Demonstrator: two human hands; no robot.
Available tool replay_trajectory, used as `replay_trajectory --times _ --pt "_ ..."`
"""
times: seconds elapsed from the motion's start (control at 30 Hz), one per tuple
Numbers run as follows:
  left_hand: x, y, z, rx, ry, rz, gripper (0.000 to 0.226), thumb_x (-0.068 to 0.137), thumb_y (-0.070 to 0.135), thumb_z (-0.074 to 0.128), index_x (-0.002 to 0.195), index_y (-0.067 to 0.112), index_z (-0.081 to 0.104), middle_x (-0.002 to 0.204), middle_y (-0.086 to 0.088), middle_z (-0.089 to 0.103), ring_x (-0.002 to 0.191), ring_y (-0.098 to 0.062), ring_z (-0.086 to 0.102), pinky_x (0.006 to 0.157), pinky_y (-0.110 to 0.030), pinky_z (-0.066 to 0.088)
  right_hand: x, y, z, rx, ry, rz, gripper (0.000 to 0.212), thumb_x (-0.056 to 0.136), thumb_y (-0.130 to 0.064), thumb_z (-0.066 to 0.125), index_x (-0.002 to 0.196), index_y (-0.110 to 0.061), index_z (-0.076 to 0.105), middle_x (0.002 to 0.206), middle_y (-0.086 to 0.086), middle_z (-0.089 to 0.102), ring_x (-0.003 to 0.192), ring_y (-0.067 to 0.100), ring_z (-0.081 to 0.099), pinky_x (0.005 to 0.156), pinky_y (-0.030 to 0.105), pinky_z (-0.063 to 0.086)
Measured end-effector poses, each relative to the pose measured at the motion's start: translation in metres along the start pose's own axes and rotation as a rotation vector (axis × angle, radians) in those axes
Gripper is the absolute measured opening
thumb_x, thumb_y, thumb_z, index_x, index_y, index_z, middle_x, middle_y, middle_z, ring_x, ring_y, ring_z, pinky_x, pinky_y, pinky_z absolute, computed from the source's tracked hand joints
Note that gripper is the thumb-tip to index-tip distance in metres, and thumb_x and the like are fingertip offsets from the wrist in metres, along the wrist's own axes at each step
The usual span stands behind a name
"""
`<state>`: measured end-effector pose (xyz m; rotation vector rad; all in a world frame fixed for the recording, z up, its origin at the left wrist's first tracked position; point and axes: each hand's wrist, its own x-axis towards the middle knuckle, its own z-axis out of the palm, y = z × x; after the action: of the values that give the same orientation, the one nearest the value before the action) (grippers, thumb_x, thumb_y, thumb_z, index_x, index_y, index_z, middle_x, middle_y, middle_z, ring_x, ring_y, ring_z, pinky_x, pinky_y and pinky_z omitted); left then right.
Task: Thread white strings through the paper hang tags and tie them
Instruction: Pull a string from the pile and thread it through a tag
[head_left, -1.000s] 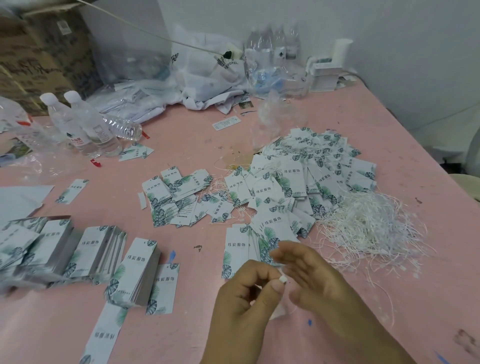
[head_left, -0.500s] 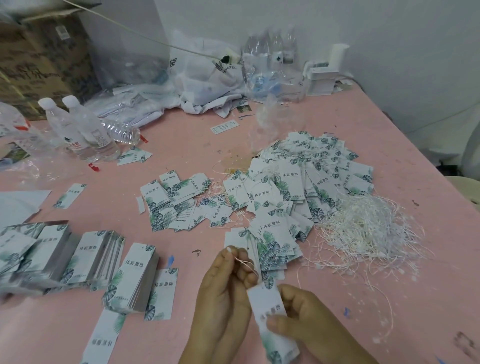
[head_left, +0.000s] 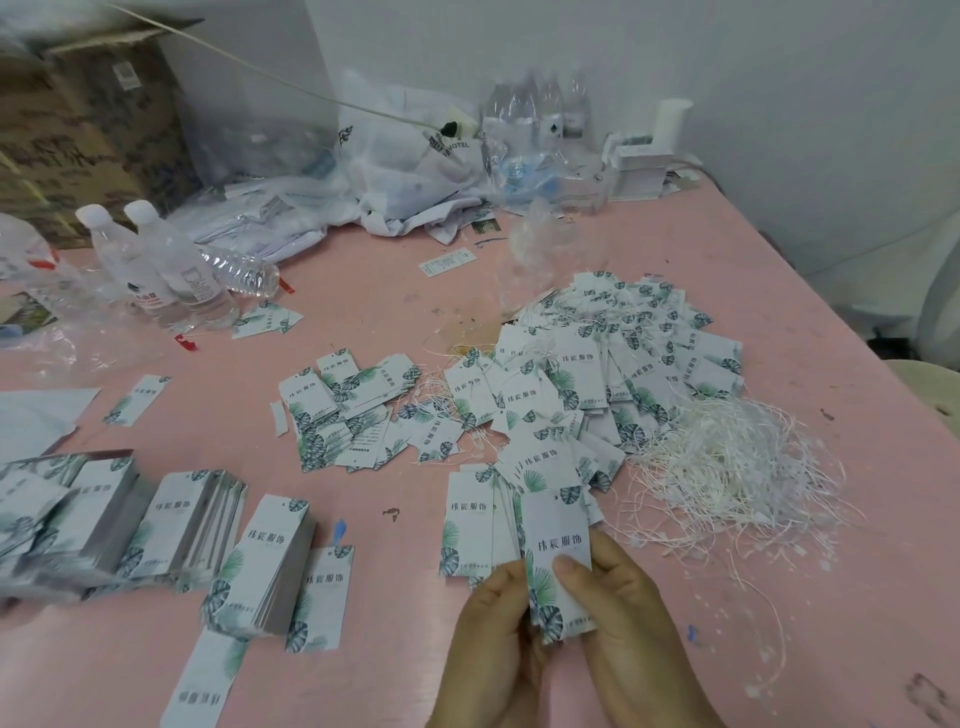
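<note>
Both hands meet low in the view over a single hang tag (head_left: 558, 566). The left hand (head_left: 498, 639) has its fingers curled round the tag's lower left edge, and the right hand (head_left: 623, 623) pinches it from the right, thumb pressed on the printed face. The tag stands nearly upright between them, its top overlapping a short row of tags (head_left: 470, 525) lying just beyond on the pink counter (head_left: 363, 649). Whether a string already runs through this tag cannot be told; no string shows at its top.

Just to the right of the hands lies a loose heap of white strings (head_left: 727, 467), still plentiful. Beyond it spreads a wide pile of strung tags (head_left: 597, 374), with thin strings trailing among them; these look finished. A smaller scatter of tags (head_left: 353, 410) sits left of that pile, some with strings showing at its right edge.

To the left, well apart from the hands, stand thick stacks of tags (head_left: 171, 525) with no strings visible. Judging by these stacks and the remaining strings, a good share is done but much is left: many tags to thread and tie.

Water bottles (head_left: 156, 270) and plastic bags (head_left: 405, 166) sit at the far edge.
</note>
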<state>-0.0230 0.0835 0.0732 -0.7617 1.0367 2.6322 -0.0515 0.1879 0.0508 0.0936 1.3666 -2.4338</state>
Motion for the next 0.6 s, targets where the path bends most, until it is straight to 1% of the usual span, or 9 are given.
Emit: replay_trajectory --times 0.1,0.13,0.2,0.27,0.33,0.4,0.47,0.53,0.6 --pt "0.000 -0.001 -0.003 -0.085 -0.051 -0.097 0.028 0.066 0.006 0.069 0.091 0.000 0.079 0.104 -0.024 0.073 0.081 -0.027 0.075 0.063 -0.034 0.063 -0.002 0.000 0.000 -0.012 0.047 0.009 0.042 0.069 -0.014 0.077 0.111 -0.013 0.072 0.105 0.027 0.071 0.087 0.038 0.072 0.067 0.036 0.059" --pt "0.001 -0.002 -0.005 -0.110 -0.067 -0.134 0.028 0.067 0.005 0.069 0.093 0.000 0.079 0.103 -0.022 0.074 0.082 -0.027 0.076 0.061 -0.033 0.062 -0.003 0.000 -0.001 -0.024 0.070 0.014 0.040 0.069 -0.012 0.078 0.108 -0.013 0.073 0.102 0.028 0.071 0.081 0.037 0.072 0.062 0.036 0.059" --pt "0.004 -0.009 -0.010 -0.087 -0.063 -0.148 0.027 0.069 0.010 0.069 0.093 0.003 0.080 0.099 -0.019 0.075 0.074 -0.025 0.075 0.053 -0.028 0.058 -0.006 -0.002 -0.003 -0.039 0.109 0.021 0.037 0.070 -0.007 0.080 0.105 -0.014 0.074 0.098 0.028 0.072 0.071 0.034 0.071 0.053 0.034 0.057" --pt "0.009 -0.016 -0.012 -0.005 0.023 -0.078 0.025 0.071 0.017 0.067 0.088 0.005 0.081 0.089 -0.019 0.076 0.061 -0.023 0.070 0.048 -0.025 0.053 -0.004 -0.010 -0.004 -0.046 0.158 0.020 0.030 0.076 -0.007 0.072 0.105 -0.015 0.074 0.098 0.025 0.073 0.071 0.032 0.071 0.052 0.033 0.056" --pt "0.017 -0.021 -0.019 0.098 0.131 0.065 0.019 0.074 0.013 0.067 0.085 0.001 0.079 0.077 -0.020 0.072 0.055 -0.022 0.062 0.046 -0.025 0.047 0.007 -0.024 -0.008 -0.100 0.221 0.006 0.024 0.084 -0.004 0.064 0.100 -0.019 0.075 0.096 0.018 0.075 0.074 0.026 0.072 0.053 0.031 0.055" --pt "0.018 -0.026 -0.023 0.208 0.158 0.199 0.012 0.074 0.005 0.074 0.085 0.005 0.078 0.075 -0.020 0.070 0.062 -0.023 0.059 0.059 -0.030 0.048 0.030 -0.045 -0.012 -0.194 0.274 -0.012 0.024 0.089 -0.004 0.060 0.093 -0.022 0.076 0.094 0.012 0.076 0.073 0.021 0.073 0.054 0.030 0.055" --pt "0.020 -0.033 -0.026 0.325 0.178 0.271 0.021 0.065 0.021 0.074 0.084 0.012 0.078 0.074 -0.015 0.072 0.067 -0.020 0.062 0.072 -0.032 0.050 0.063 -0.070 -0.014 -0.282 0.298 -0.027 0.024 0.093 -0.007 0.057 0.088 -0.023 0.075 0.092 0.005 0.077 0.073 0.016 0.073 0.057 0.031 0.055" --pt "0.023 -0.043 -0.029 0.500 0.199 0.344 0.024 0.061 0.032 0.068 0.081 0.022 0.076 0.072 -0.008 0.073 0.066 -0.013 0.065 0.070 -0.028 0.052 0.100 -0.094 -0.015 -0.359 0.323 -0.048 0.029 0.093 -0.006 0.056 0.081 -0.026 0.073 0.086 -0.004 0.076 0.077 0.012 0.072 0.060 0.028 0.055" --pt "0.022 -0.049 -0.030 0.633 0.208 0.405 0.022 0.064 0.034 0.063 0.081 0.026 0.075 0.069 -0.004 0.073 0.061 -0.010 0.063 0.063 -0.023 0.051 0.138 -0.113 -0.013 -0.398 0.328 -0.041 0.025 0.093 -0.004 0.055 0.082 -0.021 0.069 0.086 0.003 0.074 0.080 0.020 0.068 0.062 0.033 0.055"
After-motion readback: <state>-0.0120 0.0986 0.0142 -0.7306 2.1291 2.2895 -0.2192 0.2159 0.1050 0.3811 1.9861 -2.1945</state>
